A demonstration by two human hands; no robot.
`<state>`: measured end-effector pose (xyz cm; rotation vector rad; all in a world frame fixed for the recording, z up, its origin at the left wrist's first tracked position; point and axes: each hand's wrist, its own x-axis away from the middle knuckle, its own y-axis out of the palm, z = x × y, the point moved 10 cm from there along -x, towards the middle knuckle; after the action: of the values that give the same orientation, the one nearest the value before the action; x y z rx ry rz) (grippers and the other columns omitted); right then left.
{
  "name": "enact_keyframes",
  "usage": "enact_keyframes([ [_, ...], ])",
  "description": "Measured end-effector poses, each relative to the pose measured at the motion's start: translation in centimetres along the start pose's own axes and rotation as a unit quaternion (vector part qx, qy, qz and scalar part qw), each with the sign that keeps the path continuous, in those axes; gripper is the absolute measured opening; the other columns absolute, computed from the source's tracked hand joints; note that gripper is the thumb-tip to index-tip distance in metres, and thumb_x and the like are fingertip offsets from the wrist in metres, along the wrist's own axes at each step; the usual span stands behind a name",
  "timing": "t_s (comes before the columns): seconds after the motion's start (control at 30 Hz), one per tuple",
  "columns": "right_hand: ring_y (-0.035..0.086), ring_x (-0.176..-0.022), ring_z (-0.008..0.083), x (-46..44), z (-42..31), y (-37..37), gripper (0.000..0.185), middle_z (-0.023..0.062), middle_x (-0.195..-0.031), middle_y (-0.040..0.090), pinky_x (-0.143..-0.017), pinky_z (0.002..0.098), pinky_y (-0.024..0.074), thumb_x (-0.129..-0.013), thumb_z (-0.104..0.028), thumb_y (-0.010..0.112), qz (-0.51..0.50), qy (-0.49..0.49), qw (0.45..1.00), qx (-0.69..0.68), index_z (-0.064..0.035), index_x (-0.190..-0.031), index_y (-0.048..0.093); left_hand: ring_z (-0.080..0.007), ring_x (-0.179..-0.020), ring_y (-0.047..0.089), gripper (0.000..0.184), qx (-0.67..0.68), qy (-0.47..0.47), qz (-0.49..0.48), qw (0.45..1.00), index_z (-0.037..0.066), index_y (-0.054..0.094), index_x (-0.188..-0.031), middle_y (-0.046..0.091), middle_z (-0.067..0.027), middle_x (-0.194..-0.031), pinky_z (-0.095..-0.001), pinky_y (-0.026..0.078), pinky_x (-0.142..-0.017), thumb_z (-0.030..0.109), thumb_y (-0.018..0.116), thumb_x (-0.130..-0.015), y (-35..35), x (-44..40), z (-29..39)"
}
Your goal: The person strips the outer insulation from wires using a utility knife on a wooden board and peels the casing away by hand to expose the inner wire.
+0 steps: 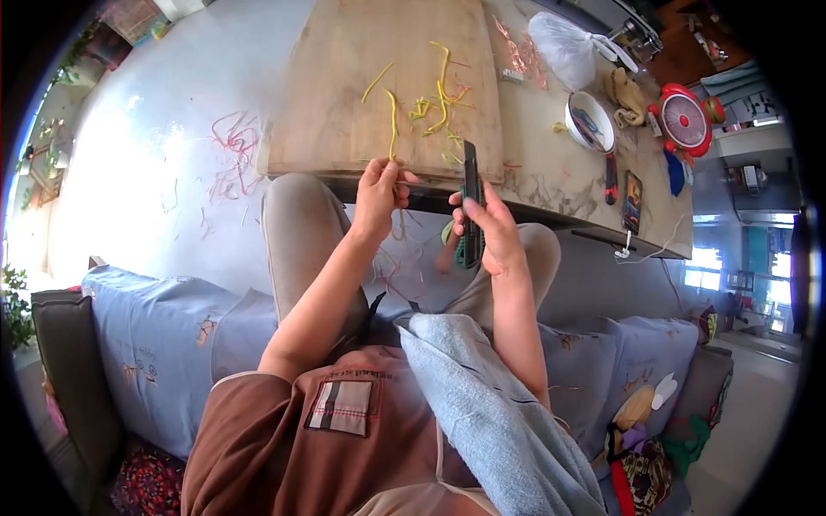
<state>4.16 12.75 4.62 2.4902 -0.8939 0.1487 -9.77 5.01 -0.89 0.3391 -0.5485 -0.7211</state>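
Between the thumb and fingers of my left hand (383, 196) is pinched a yellow wire (393, 120); its upper part lies on the wooden board (327, 95) and its lower end hangs below the hand. My right hand (492, 225) is wrapped round a black and green utility knife (470, 206), with the blade end pointing up toward the board. The two hands are apart, both at the board's near edge. More yellow wire pieces (444, 86) lie on the board beyond them.
Red strands (236, 142) lie on the floor at the left. On the marble table (551, 185) are copper strands (520, 56), a white bag (564, 52), a bowl (590, 122), a phone (632, 202) and a red fan-like object (686, 119). A blue towel (490, 413) covers my lap.
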Motion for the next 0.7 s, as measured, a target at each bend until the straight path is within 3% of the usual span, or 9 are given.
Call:
enact_keyframes([
  [0.07,0.049,-0.068,0.0080,-0.1,-0.5,-0.5,0.040,0.0040,-0.087,0.055,-0.058,0.0207,0.0435,-0.089,-0.018,0.052,0.041,-0.004,0.999,0.010,-0.0063,-0.126,0.041,-0.0059,-0.056,0.046,0.017,-0.020,-0.020,-0.017,0.999,0.007,0.052,-0.095,0.059,-0.0020,-0.076,-0.0205,0.041,-0.052,0.020,0.042,-0.093,0.4,0.3,-0.7],
  [0.1,0.049,-0.068,0.0076,-0.4,-0.6,-1.7,0.037,0.0034,-0.083,0.056,-0.061,0.0236,0.0445,-0.090,-0.025,0.051,0.074,-0.027,0.994,0.071,-0.0079,-0.122,0.049,-0.0062,-0.058,0.048,0.016,-0.003,-0.029,-0.023,0.999,0.008,0.052,-0.095,0.059,-0.0019,-0.076,-0.0221,0.044,-0.054,0.021,0.043,-0.093,0.6,0.3,-1.3],
  [0.17,0.051,-0.068,0.0091,-0.8,-2.0,-2.8,0.032,0.0041,-0.083,0.057,-0.063,0.0256,0.0447,-0.089,-0.025,0.052,0.119,-0.102,0.945,0.286,-0.0089,-0.117,0.055,-0.0065,-0.059,0.050,0.017,0.025,-0.053,-0.025,0.998,0.007,0.052,-0.095,0.059,-0.0021,-0.076,-0.0236,0.047,-0.055,0.021,0.043,-0.093,0.6,0.5,-2.6],
  [0.2,0.051,-0.068,0.0099,-0.9,-3.0,-2.5,0.030,0.0044,-0.084,0.058,-0.064,0.0265,0.0448,-0.089,-0.026,0.053,0.140,-0.138,0.900,0.388,-0.0094,-0.114,0.058,-0.0065,-0.059,0.051,0.017,0.040,-0.064,-0.026,0.997,0.007,0.052,-0.096,0.060,-0.0023,-0.076,-0.0241,0.047,-0.056,0.022,0.043,-0.093,0.6,0.5,-3.0],
  [0.23,0.054,-0.071,0.0150,-0.3,-5.1,-0.8,0.024,0.0048,-0.082,0.056,-0.067,0.0298,0.0451,-0.083,-0.022,0.059,0.139,-0.261,0.833,0.467,-0.0131,-0.106,0.063,-0.0067,-0.058,0.050,0.018,0.043,-0.062,-0.031,0.997,0.007,0.052,-0.096,0.060,-0.0026,-0.076,-0.0243,0.048,-0.056,0.022,0.043,-0.093,0.6,0.5,-3.2],
  [0.37,0.053,-0.078,0.0207,-0.2,-5.5,2.7,0.030,0.0022,-0.079,0.051,-0.069,0.0333,0.0453,-0.071,-0.015,0.068,0.120,-0.320,0.650,0.678,-0.0205,-0.100,0.066,-0.0072,-0.056,0.050,0.020,0.034,-0.061,-0.043,0.997,0.006,0.052,-0.096,0.060,-0.0040,-0.076,-0.0246,0.048,-0.054,0.023,0.043,-0.094,0.5,0.2,-3.4],
  [0.5,0.052,-0.077,0.0200,-1.5,-4.0,3.8,0.026,0.0012,-0.080,0.052,-0.068,0.0319,0.0445,-0.070,-0.017,0.068,0.092,-0.329,0.635,0.693,-0.0208,-0.096,0.067,-0.0074,-0.051,0.050,0.023,0.017,-0.053,-0.028,0.998,0.004,0.051,-0.091,0.061,-0.0064,-0.074,-0.0243,0.048,-0.048,0.025,0.041,-0.094,0.3,0.3,-3.3],
  [0.7,0.051,-0.078,0.0206,-3.1,-2.7,4.6,0.026,0.0015,-0.081,0.053,-0.068,0.0327,0.0440,-0.070,-0.018,0.068,0.089,-0.325,0.634,0.696,-0.0210,-0.096,0.067,-0.0083,-0.052,0.050,0.026,0.026,-0.066,-0.044,0.997,0.004,0.051,-0.090,0.060,-0.0065,-0.072,-0.0240,0.047,-0.049,0.027,0.039,-0.095,0.5,0.2,-3.8],
])
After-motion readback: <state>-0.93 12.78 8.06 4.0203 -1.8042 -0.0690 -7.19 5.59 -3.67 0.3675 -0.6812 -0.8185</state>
